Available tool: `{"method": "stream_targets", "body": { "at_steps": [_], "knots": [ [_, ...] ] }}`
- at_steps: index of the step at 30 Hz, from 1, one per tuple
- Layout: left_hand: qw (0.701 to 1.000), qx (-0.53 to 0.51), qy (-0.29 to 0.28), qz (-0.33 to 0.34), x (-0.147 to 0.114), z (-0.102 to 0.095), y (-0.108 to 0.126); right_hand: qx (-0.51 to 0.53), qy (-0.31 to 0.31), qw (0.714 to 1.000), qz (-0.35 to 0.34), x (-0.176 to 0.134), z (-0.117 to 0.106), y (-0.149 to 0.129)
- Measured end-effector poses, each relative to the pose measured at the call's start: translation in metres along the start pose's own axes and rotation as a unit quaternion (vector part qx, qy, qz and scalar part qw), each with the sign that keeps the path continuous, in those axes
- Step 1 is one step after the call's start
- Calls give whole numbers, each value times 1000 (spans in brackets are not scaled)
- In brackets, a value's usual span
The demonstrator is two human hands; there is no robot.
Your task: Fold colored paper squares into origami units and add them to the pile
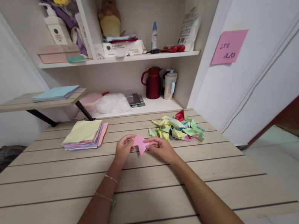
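Between my two hands is a small folded piece of pink paper (140, 145), held just above the middle of the table. My left hand (124, 146) pinches its left side between thumb and fingers. On the right side, my right hand (159, 147) grips it the same way. A pointed flap of the paper hangs down between the hands. Just beyond my right hand lies a pile of folded paper boats (179, 125) in green, yellow, red, pink and blue. A stack of coloured paper sheets (84, 135) with yellow on top lies beyond my left hand.
The slatted table (152, 199) meets a shelf unit at the back. A small raised stand (22, 102) bears blue paper (55, 93). On the lower shelf are a dark red jug (152, 83), a cup (170, 84) and a white plastic bag (113, 103). A pink note (229, 47) sticks to the right wall.
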State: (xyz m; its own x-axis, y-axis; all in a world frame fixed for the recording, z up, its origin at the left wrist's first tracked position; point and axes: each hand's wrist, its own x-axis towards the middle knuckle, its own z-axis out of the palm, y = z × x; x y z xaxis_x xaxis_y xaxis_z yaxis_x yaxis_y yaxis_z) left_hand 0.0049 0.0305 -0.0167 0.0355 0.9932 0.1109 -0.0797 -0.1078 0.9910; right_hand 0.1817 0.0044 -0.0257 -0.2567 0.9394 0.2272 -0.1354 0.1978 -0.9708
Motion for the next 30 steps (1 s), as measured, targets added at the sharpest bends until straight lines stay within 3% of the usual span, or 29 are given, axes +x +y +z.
{"method": "stream_targets", "body": {
  "at_steps": [5,11,16,19,23,30],
  "knots": [
    [1000,0,-14,-16,1,-2,-3,-81,15,996,-30,1,-2,3],
    [993,15,-100,-54,-1,-3,-5,-233,76,963,-109,0,-5,-4],
    [981,47,-182,-39,-2,-2,-4,-252,124,953,-111,1,-8,-5],
    [977,49,-202,-49,-4,1,-5,-214,126,966,-72,2,-9,-2],
    [977,40,-202,-59,-5,4,-7,-131,98,986,-24,3,-8,-2],
    [988,80,-100,81,-4,3,3,-98,101,990,-3,3,-6,-2]
  ]
}}
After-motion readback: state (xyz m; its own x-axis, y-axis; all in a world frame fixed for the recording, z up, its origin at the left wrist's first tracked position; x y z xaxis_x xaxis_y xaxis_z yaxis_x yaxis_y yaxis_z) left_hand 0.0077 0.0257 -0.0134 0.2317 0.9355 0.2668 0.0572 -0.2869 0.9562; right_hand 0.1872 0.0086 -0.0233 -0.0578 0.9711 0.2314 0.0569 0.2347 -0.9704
